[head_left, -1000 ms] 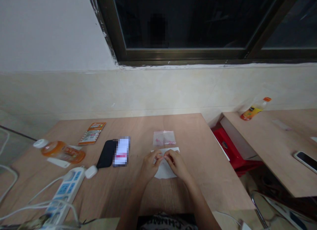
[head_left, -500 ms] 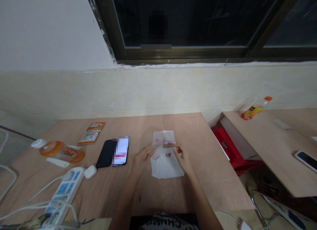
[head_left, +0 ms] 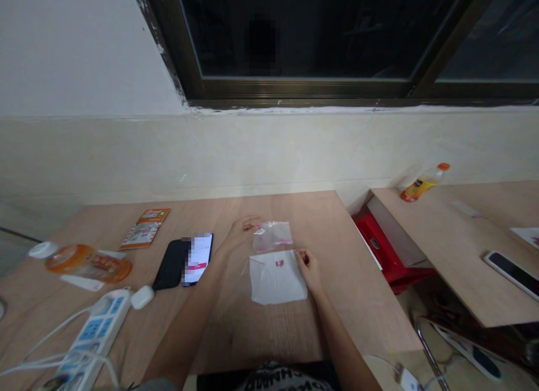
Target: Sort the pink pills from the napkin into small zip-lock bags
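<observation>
A white sheet, paper or thin plastic, lies flat on the table in front of me with several small red pieces near its upper edge. Just beyond it is a small clear plastic bag with pinkish-red bits inside along its lower edge. My left hand reaches to the bag's upper left corner, thumb and fingers closed at the plastic. At the sheet's upper right corner, my right hand has its fingertips pinched together; whatever is between them is too small to make out.
To the left lie two phones, an orange packet, an orange drink bottle on its side, a white charger case and a power strip with cables. A second table on the right holds another bottle and a phone.
My left hand has moved from the sheet's upper left corner out to the plastic bag's left corner, where the plastic is now crinkled. My right hand stays at the sheet's corner.
</observation>
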A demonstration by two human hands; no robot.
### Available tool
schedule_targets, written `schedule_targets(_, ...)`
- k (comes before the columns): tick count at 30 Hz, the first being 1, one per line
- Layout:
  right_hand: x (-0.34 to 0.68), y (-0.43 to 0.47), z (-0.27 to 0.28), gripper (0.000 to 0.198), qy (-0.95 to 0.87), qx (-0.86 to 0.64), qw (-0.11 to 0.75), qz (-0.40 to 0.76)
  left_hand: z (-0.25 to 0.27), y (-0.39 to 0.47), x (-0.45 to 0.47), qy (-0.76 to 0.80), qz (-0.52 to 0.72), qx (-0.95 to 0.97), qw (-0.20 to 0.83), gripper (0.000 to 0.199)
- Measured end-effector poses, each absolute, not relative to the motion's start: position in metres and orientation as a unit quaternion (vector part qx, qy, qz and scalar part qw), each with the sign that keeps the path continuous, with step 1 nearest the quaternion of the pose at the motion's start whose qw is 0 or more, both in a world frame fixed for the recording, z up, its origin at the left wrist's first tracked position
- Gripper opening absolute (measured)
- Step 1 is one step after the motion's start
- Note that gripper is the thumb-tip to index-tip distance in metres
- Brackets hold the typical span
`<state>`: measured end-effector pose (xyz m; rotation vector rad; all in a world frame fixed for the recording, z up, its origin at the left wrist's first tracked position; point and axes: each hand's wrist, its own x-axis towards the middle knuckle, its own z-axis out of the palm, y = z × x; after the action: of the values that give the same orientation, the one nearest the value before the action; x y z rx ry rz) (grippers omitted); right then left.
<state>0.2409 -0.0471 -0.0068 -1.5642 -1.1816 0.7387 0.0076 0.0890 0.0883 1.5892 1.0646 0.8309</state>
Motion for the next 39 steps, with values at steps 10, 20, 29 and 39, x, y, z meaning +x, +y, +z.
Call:
schedule_targets(10, 0.244, -0.046, -0.012, 0.047, -0.497, -0.646, 0.488, 0.311, 0.048, 0.127, 0.018, 0.473, 0.336, 0.697, 0.421, 0.034)
schedule_targets(20, 0.241, -0.047, -0.005, 0.042, -0.495, -0.648, 0.489, 0.309, 0.026, 0.108, 0.014, 0.498, 0.369, 0.708, 0.339, 0.051)
schedule_targets(29, 0.241, -0.048, -0.005, 0.038, -0.476, -0.638, 0.511, 0.324, 0.012, 0.021, 0.001, 0.656, 0.359, 0.624, 0.227, 0.071)
schedule_targets(39, 0.242, -0.048, -0.008, 0.038, -0.481, -0.651, 0.495, 0.315, 0.026, -0.047, 0.024, 0.737, 0.151, 0.648, 0.114, 0.089)
